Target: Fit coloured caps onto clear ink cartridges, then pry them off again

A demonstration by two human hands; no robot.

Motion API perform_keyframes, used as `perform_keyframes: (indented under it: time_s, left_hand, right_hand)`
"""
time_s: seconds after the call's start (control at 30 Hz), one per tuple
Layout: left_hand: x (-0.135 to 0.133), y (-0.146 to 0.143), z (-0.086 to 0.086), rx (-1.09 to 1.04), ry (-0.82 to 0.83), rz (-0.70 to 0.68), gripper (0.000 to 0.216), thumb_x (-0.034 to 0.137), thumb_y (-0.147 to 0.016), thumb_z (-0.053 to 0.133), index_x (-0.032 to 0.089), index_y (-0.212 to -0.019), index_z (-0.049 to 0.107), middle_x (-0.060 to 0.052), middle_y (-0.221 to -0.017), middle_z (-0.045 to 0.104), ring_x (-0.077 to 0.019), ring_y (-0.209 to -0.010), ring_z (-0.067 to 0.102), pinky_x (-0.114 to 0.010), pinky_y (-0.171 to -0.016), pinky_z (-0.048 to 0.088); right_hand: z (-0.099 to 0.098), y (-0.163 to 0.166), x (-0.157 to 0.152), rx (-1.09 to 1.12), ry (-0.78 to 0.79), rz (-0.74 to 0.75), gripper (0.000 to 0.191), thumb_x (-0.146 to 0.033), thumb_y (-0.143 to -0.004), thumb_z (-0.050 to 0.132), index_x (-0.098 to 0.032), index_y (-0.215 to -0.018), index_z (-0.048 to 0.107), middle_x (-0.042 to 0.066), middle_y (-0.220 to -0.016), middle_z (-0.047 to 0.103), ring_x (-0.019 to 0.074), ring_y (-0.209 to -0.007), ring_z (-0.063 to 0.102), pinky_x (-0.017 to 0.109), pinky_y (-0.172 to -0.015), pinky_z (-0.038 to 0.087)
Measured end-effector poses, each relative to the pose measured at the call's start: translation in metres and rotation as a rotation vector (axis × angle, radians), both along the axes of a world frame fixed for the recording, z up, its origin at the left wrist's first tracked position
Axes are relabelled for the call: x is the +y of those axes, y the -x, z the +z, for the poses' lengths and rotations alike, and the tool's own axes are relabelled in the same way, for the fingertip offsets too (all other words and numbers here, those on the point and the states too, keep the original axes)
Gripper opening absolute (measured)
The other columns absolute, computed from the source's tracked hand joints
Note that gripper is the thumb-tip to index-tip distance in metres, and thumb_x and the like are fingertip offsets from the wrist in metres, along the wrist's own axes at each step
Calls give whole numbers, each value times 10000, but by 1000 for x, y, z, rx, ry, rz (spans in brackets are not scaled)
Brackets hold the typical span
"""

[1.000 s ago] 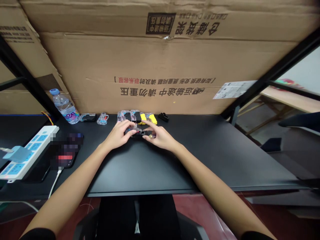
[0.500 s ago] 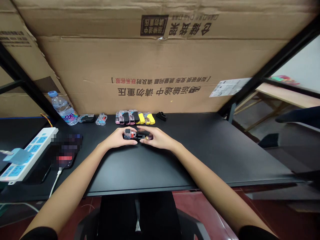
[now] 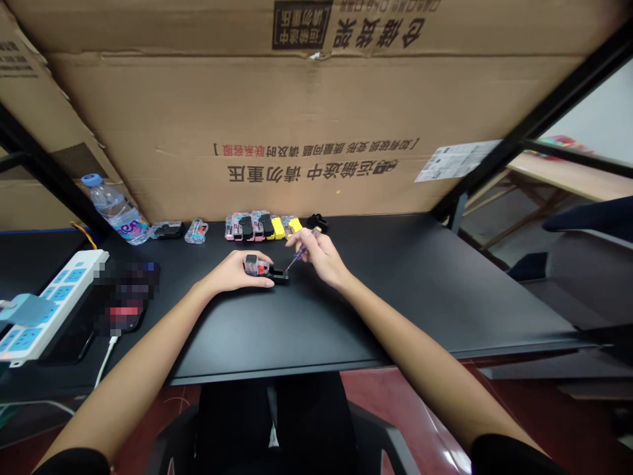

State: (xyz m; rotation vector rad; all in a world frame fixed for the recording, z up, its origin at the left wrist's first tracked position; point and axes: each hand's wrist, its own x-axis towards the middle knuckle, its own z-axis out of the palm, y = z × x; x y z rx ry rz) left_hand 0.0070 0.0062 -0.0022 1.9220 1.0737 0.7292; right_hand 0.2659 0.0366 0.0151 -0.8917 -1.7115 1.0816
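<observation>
My left hand [image 3: 231,272] is closed around a small clear-and-black plastic device [image 3: 257,266] with a red part inside. From the device's right end a black piece [image 3: 279,276] sticks out, low over the table. In my right hand [image 3: 326,260] is a screwdriver [image 3: 299,253] with a purplish see-through handle. Its thin shaft slants down to the left, with the tip at the black piece; whether it touches cannot be made out. Behind my hands, several similar devices [image 3: 244,227] stand in a row, some with yellow parts [image 3: 279,228].
A small black part [image 3: 319,221] lies right of the row. Farther left are a clear device [image 3: 196,231], a black-and-clear one [image 3: 167,230] and a water bottle [image 3: 119,211]. A power strip [image 3: 54,297] and phone [image 3: 131,297] with cable lie left. Cardboard [image 3: 306,105] backs the table [image 3: 420,297].
My right hand has moved up and right, away from the device's end, and the screwdriver now points at the black piece. My left hand keeps its hold. The view has shifted slightly.
</observation>
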Motion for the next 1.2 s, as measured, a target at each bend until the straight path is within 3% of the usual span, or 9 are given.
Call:
perform_keyframes:
  time_s: [0.17,0.4,0.63,0.77,0.87,1.03,1.2]
  left_hand:
    - [0,-5,-4,-59,38,-12,527,541,-752,928,161,-1097,812,-50,-919,786,-192,-796,699,-323,-793,564]
    - [2,-3,-5,-59,105,-29,547,544,-718,955,145,-1065,811,-51,-893,767,-195,-798,691,-330,-808,564]
    - [2,-2,-5,-59,111,-23,575,556,-704,956,132,-1063,811,-55,-879,765,-200,-797,691,-335,-808,574]
    - [4,-2,-9,-72,120,-36,565,548,-709,956,142,-1074,812,-50,-886,770,-200,-802,698,-334,-821,576]
    - [5,-1,-11,-91,134,-41,558,535,-698,966,142,-1063,814,-50,-889,773,-198,-799,698,-331,-822,574]
    - [6,-2,-11,-109,152,-39,561,521,-691,973,137,-1069,816,-59,-908,780,-204,-823,702,-337,-843,573]
    - [6,-2,-10,-113,145,-30,567,510,-666,989,136,-1058,823,-56,-905,779,-202,-819,695,-327,-828,568]
  right_hand:
    - [2,6,-2,65,78,37,652,-838,-906,637,-194,-846,717,-21,-619,574,112,-499,477,271,-495,381]
    - [4,4,-3,142,87,4,438,-593,-823,884,-200,-883,700,-37,-668,593,116,-561,509,280,-568,444]
    - [7,1,-5,43,-11,57,483,-671,-964,691,-194,-897,737,-18,-663,565,146,-608,530,312,-644,480]
    - [6,2,-9,-44,-89,131,358,-532,-1017,649,-201,-905,725,15,-822,632,150,-681,542,317,-704,480]
    - [4,1,-11,-75,-124,146,229,-403,-999,647,-200,-922,722,27,-889,642,156,-723,551,319,-725,475]
    - [4,-2,-10,-38,-110,148,140,-279,-948,600,-202,-913,712,-7,-768,575,152,-646,509,324,-678,445]
    - [5,-3,-9,-61,-179,162,122,-203,-850,591,-211,-862,713,15,-809,622,194,-766,579,349,-738,469]
